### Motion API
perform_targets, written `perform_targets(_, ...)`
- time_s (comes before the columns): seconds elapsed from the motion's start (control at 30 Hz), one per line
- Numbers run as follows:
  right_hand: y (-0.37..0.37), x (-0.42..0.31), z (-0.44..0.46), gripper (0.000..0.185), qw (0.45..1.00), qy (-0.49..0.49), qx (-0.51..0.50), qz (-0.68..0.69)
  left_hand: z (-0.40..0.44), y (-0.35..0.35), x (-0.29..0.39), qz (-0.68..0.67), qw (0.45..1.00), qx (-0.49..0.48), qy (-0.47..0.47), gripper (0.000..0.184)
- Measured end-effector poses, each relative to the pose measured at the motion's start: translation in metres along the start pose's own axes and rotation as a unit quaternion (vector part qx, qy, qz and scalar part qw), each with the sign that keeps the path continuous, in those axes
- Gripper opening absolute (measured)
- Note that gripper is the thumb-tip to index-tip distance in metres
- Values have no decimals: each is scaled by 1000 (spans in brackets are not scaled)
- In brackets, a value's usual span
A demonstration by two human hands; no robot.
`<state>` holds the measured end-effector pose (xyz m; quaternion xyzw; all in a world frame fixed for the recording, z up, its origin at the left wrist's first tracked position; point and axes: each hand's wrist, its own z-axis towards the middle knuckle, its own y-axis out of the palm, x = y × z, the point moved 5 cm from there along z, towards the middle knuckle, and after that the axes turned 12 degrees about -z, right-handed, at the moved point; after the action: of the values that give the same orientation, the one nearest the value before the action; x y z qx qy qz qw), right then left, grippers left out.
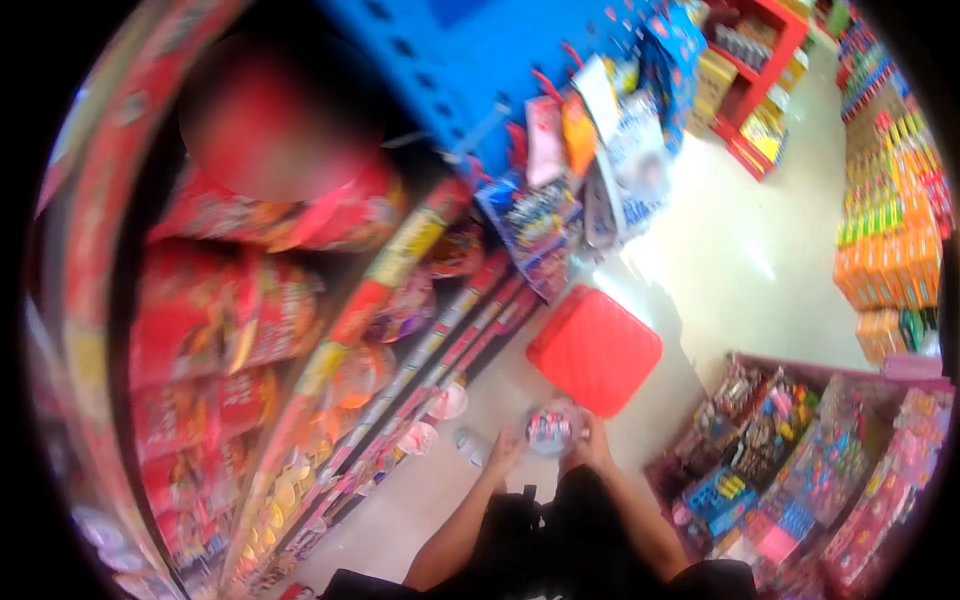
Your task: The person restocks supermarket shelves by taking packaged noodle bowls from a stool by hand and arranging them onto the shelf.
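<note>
A round container (550, 428) with a printed lid is held low in front of my body, just below the red stool (598, 348). My right hand (594, 443) is closed on its right side. On the container's left, my left hand (507, 452) has its fingers near the edge; blur hides whether they touch it.
Shelves with red packets (190, 320) rise on the left. Small packets hang from a blue rack (430, 70) above. Bins of small goods (780, 430) stand at the lower right, orange boxes (890, 255) farther right, and a red shelf (770, 50) at the back.
</note>
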<state>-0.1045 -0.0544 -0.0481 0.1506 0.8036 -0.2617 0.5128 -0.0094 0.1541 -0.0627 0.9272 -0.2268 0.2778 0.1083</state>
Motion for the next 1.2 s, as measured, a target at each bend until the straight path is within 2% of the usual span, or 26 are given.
perform_targets(0.03, 0, -21, -10, 56, 998, -36, -18, -49, -23, -8, 3, -28, 999, 12, 10, 50)
perform_targets(0.1, 7, -54, -28, 59, 993, 17, -104, -52, -66, -23, 17, -89, 995, 33, 28, 44)
perform_targets(0.13, 14, -57, -31, 59, 985, -51, -134, -93, -83, -32, 25, -70, 994, 49, 67, 42)
perform_targets(0.17, 20, -78, -35, 59, 975, -77, -168, -126, -102, -42, 36, -51, 991, 66, 104, 40)
perform_targets(0.27, 30, -147, -55, 59, 977, -91, -183, -63, -173, -61, 85, -77, 985, 83, 131, 45)
perform_targets(0.33, 30, -231, -68, 55, 973, -107, -188, -75, -223, -62, 126, -19, 967, 130, 218, 50)
perform_targets(0.37, 31, -264, -73, 54, 968, -152, -184, -78, -248, -64, 146, 12, 954, 155, 258, 53)
perform_targets(0.4, 34, -290, -78, 53, 960, -196, -180, -81, -269, -68, 161, -37, 937, 158, 309, 58)
perform_targets(0.47, 37, -346, -86, 51, 937, -292, -184, -52, -310, -77, 184, -133, 890, 162, 405, 69)
perform_targets(0.6, 40, -466, -111, 48, 861, -489, -128, -58, -403, -92, 237, -79, 818, 199, 533, 84)
perform_targets(0.7, 49, -528, -124, 49, 848, -508, -150, -2, -467, -101, 277, -22, 757, 246, 605, 91)
perform_targets(0.83, 57, -626, -148, 50, 763, -638, -88, 48, -536, -122, 334, 103, 651, 331, 676, 93)
perform_targets(0.9, 70, -666, -154, 50, 750, -635, -149, 112, -562, -132, 361, 114, 593, 365, 709, 89)
perform_targets(1.0, 93, -718, -152, 52, 730, -651, -154, 141, -591, -153, 398, 174, 544, 434, 697, 80)
perform_targets(1.1, 111, -764, -149, 51, 740, -650, -133, 114, -612, -176, 432, 325, 412, 524, 671, 73)
perform_targets(1.2, 128, -790, -143, 50, 722, -684, -81, 58, -614, -203, 455, 395, 370, 571, 617, 67)
